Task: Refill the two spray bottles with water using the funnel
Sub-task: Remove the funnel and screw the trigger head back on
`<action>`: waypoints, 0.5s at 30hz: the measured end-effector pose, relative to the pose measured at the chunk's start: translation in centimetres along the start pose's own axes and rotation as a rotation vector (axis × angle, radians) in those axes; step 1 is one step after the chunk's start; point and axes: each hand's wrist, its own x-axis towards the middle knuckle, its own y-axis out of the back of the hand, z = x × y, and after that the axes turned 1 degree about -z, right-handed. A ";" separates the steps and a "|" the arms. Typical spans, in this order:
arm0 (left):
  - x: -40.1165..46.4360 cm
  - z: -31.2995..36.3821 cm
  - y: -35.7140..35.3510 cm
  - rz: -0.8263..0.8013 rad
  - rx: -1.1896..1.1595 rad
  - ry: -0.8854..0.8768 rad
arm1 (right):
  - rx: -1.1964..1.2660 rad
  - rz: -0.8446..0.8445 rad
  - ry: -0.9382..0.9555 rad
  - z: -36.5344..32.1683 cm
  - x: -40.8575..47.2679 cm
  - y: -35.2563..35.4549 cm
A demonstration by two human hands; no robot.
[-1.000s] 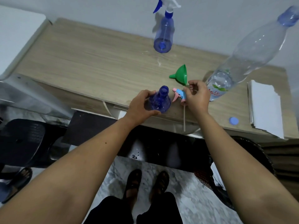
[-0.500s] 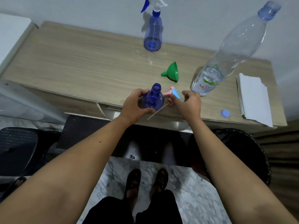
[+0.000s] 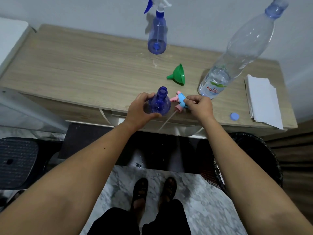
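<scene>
We see an evenly lit, moderately bright scene under soft, diffuse light, and the far spray bottle (image 3: 156, 38) casts only a faint shadow on the wall (image 3: 67, 11) behind it. We note strong wide-angle distortion: the table (image 3: 84, 73) edges bow and the water bottle (image 3: 237, 53) leans outward toward the corner. We find the centre reasonably sharp, while the forearms and floor (image 3: 194, 200) near the lower edge are soft and smeared.
</scene>
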 end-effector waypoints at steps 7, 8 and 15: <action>0.0 -0.1 0.0 -0.013 0.002 -0.001 | 0.142 -0.080 -0.040 -1.4 -1.8 0.9; 0.0 0.0 0.0 -0.018 0.005 -0.003 | 0.159 -0.080 -0.021 -1.8 -2.1 1.2; -0.1 -0.1 0.2 -0.025 -0.006 0.026 | 0.166 -0.017 0.219 -5.9 -3.8 4.4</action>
